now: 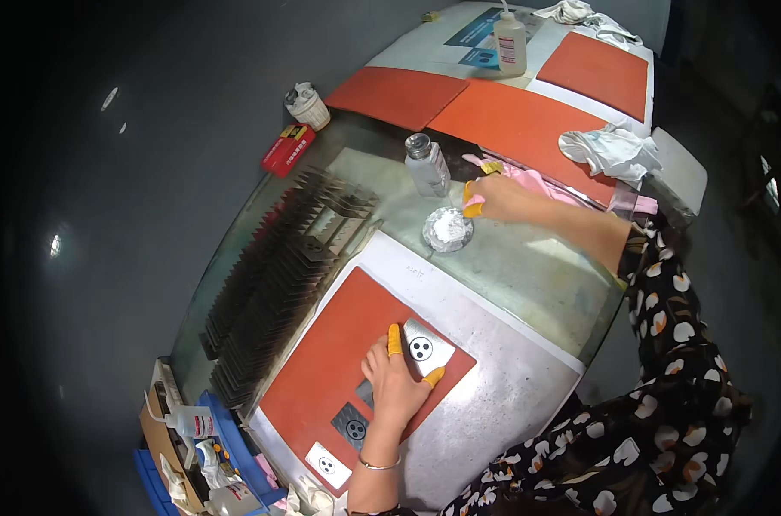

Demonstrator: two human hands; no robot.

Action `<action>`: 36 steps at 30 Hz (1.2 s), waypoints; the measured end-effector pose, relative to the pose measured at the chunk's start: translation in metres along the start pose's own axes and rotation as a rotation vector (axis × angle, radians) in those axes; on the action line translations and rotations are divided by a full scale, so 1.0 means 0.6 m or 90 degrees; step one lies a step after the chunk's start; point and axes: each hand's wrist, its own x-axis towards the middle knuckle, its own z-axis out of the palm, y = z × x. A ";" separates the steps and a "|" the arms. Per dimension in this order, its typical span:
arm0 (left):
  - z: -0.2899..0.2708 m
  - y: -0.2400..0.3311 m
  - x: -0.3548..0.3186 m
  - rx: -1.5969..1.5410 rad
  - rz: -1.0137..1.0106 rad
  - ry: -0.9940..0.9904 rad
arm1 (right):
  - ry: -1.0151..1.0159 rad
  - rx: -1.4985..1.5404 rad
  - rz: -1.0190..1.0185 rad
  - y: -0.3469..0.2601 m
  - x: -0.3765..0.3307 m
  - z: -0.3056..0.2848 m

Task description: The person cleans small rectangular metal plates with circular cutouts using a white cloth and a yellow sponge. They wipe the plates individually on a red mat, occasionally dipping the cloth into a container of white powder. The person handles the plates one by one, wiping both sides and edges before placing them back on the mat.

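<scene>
My left hand (396, 378), with orange finger cots on some fingers, holds down a small silver plate with three dark holes (425, 348) on a red mat (343, 361). My right hand (494, 199), also with orange cots, reaches out and pinches a small pink piece just above a foil dish of white material (447, 229). Two more small plates lie on the mat near my wrist: a dark one (353, 426) and a white one (328, 464).
A clear lidded bottle (427, 165) stands beside the dish. Dark racks of thin plates (274, 284) fill the table's left side. Further red mats (511, 116), a crumpled white cloth (610, 150), a squeeze bottle (510, 41), a red box (287, 148) and a taped cup (307, 105) lie beyond.
</scene>
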 end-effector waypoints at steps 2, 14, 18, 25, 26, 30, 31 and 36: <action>-0.004 -0.001 0.001 -0.004 0.010 -0.019 | -0.008 0.025 0.051 0.005 0.006 0.015; -0.012 -0.005 -0.001 -0.067 0.026 -0.034 | 0.060 -0.177 -0.130 0.066 0.052 0.076; -0.008 -0.006 -0.059 -0.080 0.061 0.074 | 0.054 -0.131 -0.123 0.019 0.037 0.061; -0.046 -0.139 -0.264 -0.032 -0.128 0.227 | 0.208 -0.132 -0.215 -0.089 -0.023 0.019; -0.055 -0.159 -0.291 -0.003 -0.160 0.239 | 0.118 -0.055 -0.168 -0.125 -0.048 0.017; -0.070 -0.229 -0.356 -0.024 -0.204 0.261 | -0.184 0.238 -0.125 -0.320 -0.151 0.079; -0.068 -0.249 -0.365 0.004 -0.185 0.285 | -0.198 0.213 -0.189 -0.340 -0.170 0.117; -0.062 -0.305 -0.405 -0.076 -0.295 0.320 | -0.253 0.147 -0.307 -0.445 -0.193 0.249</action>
